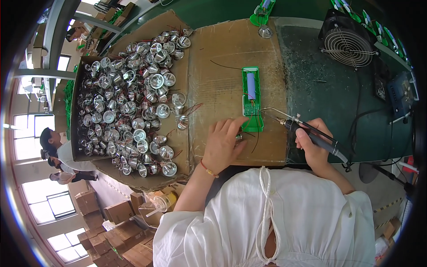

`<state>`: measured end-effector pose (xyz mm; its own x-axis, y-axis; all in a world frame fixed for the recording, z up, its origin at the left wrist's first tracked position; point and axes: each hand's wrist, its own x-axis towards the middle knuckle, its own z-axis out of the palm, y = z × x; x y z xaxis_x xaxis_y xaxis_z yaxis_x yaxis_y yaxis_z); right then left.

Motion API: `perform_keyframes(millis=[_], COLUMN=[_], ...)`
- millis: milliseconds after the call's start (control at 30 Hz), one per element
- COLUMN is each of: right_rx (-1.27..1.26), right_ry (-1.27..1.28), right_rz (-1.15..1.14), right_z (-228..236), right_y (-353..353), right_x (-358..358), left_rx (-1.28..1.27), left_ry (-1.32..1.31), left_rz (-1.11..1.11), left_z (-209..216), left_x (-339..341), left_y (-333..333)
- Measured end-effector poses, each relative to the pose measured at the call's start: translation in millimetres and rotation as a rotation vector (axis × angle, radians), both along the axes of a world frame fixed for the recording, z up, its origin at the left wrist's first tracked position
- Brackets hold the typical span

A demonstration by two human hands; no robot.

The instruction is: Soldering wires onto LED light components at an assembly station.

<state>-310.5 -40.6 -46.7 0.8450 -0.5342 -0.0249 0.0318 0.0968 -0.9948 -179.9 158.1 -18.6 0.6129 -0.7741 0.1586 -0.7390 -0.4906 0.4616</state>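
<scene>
While right hand [311, 144] solders, green tray [252, 98] touches left hand [222, 144]

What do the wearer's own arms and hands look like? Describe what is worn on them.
Both forearms are bare, with no gloves on the left hand or the right hand. A thin red cord bracelet with a small bead circles the left wrist. The right wrist shows no band or watch. A loose white garment with a tie cord covers the torso.

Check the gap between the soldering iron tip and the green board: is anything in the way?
Nothing visible blocks it. The soldering iron in the right hand points its bent tip at the green board across bare cardboard; thin dark wires trail below, under the left hand.
</scene>
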Motion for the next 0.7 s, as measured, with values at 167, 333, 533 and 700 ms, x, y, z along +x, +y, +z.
perform_keyframes(millis=[167, 333, 533, 700], right_rx=[0.019, 0.018, -0.134, -0.129], right_ry=[-0.022, -0.027, -0.052, -0.033], right_rz=[0.005, 0.006, 0.014, 0.014], right_z=[2, 0, -2, -2], right_y=[1, 1, 6, 7], right_x=[-3, -3, 7, 15], left_rx=[0.095, -0.200, -0.296, -0.197], left_ry=[-0.086, 0.182, 0.667, 0.580], left_rz=[-0.163, 0.087, 0.402, 0.338], left_z=[-7, -12, -16, -14], left_x=[1, -1, 10, 19], left_y=[3, 5, -16, -20])
